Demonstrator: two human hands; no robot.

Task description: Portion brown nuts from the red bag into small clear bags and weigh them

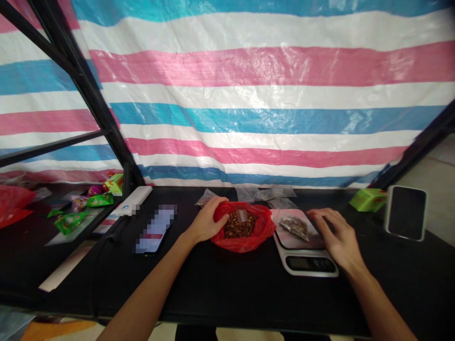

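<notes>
Near the middle of the black table sits an open red plastic bag point(261, 237) filled with small brown pieces point(236, 226). A little clear packet point(242, 216) lies on top of them. My left hand point(208, 221) grips the bag's left rim, fingers behind it and thumb over the edge. Right of the bag is a white and silver scale point(307, 266), its display dark. A clear bag with brown contents point(294, 226) rests on its plate. My right hand point(336, 234) hovers at the plate's right edge, fingers bent and apart, holding nothing.
Clear small bags point(265, 193) lie behind the red bag. Leftward are a phone point(155, 232), a white power strip point(135, 199) and green packets point(71, 221). A green box point(368, 199) and an upright white-framed device point(405, 213) stand right. Striped sheeting point(266, 118) hangs behind.
</notes>
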